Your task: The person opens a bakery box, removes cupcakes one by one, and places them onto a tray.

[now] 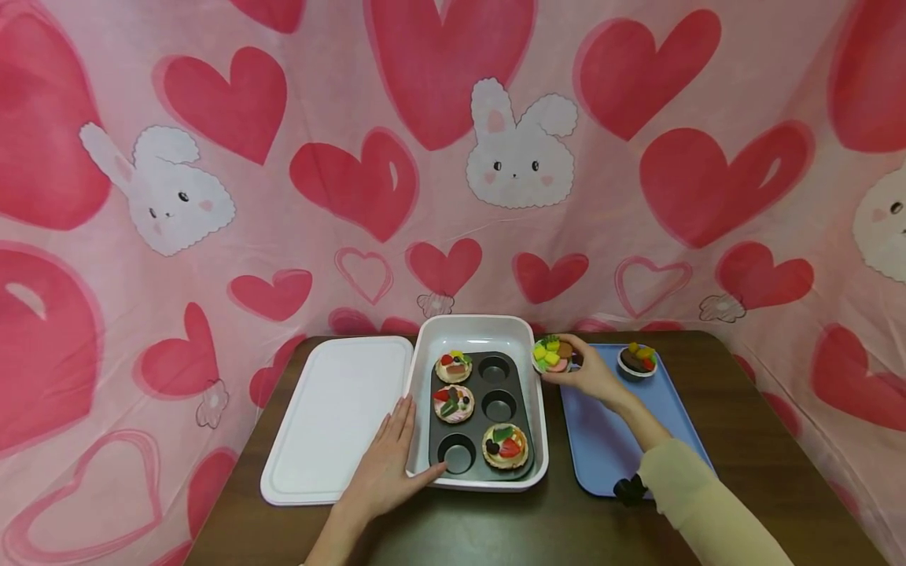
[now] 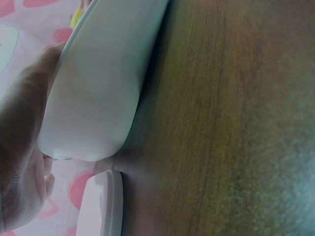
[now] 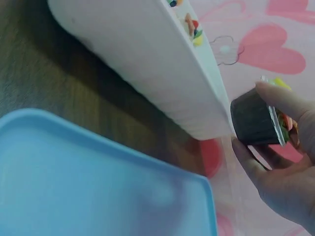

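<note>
My right hand grips a fruit-topped cupcake beside the right rim of a white bin. Its black cup shows between thumb and fingers in the right wrist view. Inside the bin sits a dark muffin tin. Two fruit tarts fill the tin's back left and middle left cups, and a third tart is in the front right cup; the other cups hold nothing. With fingers extended along the left wall, my left hand rests on the bin's front left corner, thumb over the front rim.
A blue tray lies right of the bin, with another fruit-topped cupcake near its back. Left of the bin is a white lid, flat on the brown wooden table. A pink heart-patterned cloth hangs behind.
</note>
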`<state>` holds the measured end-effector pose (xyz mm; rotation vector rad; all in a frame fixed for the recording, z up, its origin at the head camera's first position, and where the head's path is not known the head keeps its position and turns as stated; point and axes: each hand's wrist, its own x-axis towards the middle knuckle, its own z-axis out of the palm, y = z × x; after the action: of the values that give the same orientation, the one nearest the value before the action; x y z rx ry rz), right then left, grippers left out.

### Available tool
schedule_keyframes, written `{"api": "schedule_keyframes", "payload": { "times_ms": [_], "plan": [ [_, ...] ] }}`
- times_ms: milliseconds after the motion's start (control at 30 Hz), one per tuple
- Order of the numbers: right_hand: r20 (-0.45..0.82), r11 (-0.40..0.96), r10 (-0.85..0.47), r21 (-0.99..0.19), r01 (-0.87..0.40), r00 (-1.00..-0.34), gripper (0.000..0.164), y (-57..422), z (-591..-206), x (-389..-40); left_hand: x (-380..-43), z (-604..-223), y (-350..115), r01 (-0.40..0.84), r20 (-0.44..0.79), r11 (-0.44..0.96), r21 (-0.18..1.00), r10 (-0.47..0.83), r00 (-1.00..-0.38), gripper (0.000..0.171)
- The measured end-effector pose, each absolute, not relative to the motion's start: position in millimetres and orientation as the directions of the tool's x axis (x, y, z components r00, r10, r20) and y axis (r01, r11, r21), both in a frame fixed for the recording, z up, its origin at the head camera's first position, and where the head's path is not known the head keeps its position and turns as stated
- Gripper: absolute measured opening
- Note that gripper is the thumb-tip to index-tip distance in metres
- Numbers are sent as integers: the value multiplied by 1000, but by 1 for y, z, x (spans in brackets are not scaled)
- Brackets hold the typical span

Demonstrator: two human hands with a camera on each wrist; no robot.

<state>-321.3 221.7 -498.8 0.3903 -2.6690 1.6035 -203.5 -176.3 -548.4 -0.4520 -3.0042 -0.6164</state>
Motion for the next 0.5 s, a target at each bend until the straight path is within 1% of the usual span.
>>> {"api": "schedule_keyframes", "payload": {
  "times_ms": [233, 367, 500],
  "plan": [
    [62, 479, -96, -872, -101, -993, 81, 233, -506, -318, -203, -550, -177, 317, 130, 875, 366, 289, -948, 121],
    [17, 480, -68, -876, -47, -998, 85, 238, -505, -317, -202, -550, -178, 326, 143, 873, 363, 293, -945, 120],
    [-13, 491, -71, -871, -23, -997, 84, 241, -506, -316, -201, -550, -178, 330, 151, 873, 360, 294, -944, 120]
  ]
}}
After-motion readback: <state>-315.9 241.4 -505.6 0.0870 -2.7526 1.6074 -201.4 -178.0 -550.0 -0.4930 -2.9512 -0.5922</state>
